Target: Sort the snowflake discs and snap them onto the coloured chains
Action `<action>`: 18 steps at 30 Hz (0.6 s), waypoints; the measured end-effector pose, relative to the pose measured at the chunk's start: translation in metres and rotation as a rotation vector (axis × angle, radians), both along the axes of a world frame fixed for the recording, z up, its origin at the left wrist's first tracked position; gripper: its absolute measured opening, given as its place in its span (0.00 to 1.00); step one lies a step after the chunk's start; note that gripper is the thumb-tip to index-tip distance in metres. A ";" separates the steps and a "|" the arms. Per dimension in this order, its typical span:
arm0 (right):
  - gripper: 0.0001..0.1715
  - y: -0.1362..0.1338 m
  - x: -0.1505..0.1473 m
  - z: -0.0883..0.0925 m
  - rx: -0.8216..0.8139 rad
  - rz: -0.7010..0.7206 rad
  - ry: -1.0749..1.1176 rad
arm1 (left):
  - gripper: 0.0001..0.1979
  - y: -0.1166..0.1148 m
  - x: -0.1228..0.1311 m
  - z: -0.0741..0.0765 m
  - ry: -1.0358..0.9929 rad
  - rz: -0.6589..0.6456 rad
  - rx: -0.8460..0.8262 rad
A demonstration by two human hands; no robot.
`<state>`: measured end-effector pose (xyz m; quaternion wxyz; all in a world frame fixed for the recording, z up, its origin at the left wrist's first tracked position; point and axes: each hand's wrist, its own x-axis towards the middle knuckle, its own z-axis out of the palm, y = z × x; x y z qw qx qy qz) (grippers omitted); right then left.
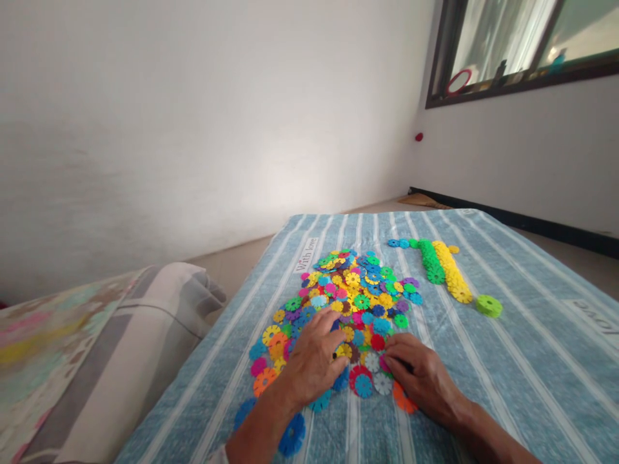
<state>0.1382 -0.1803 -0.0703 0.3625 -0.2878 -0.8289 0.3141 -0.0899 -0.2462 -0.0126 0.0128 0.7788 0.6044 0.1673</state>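
Observation:
A heap of colourful plastic snowflake discs (360,299), notched round their rims, lies on the cloth-covered surface. My left hand (316,351) rests palm down over the near left part of the heap, its fingers stretched and thumb apart. At the near right edge, my right hand (418,367) has its fingers bent together, with a magenta disc (384,363) at the fingertips and partly hidden by them. An orange disc (404,397) lies below that hand. Close by are grey discs (383,383) and a blue disc (363,386) on a red one.
To the right lie a green row of discs (431,263), a yellow row (452,274) and a light green stack (489,306). The striped blue cloth (522,361) covers the table. A folded blanket (140,328) is at left; a wall (217,129) stands behind.

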 end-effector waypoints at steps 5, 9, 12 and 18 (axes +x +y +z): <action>0.16 0.001 0.000 0.000 0.010 0.017 -0.005 | 0.11 0.002 0.012 -0.011 0.047 0.028 -0.005; 0.17 0.001 0.000 0.000 0.010 0.022 -0.006 | 0.10 0.004 0.012 -0.020 0.055 0.062 -0.024; 0.17 0.001 0.000 0.000 0.012 0.026 -0.006 | 0.10 0.005 0.013 -0.024 0.040 0.060 -0.014; 0.15 0.000 0.000 0.001 0.008 0.023 -0.008 | 0.10 0.006 0.010 -0.025 -0.023 0.038 0.069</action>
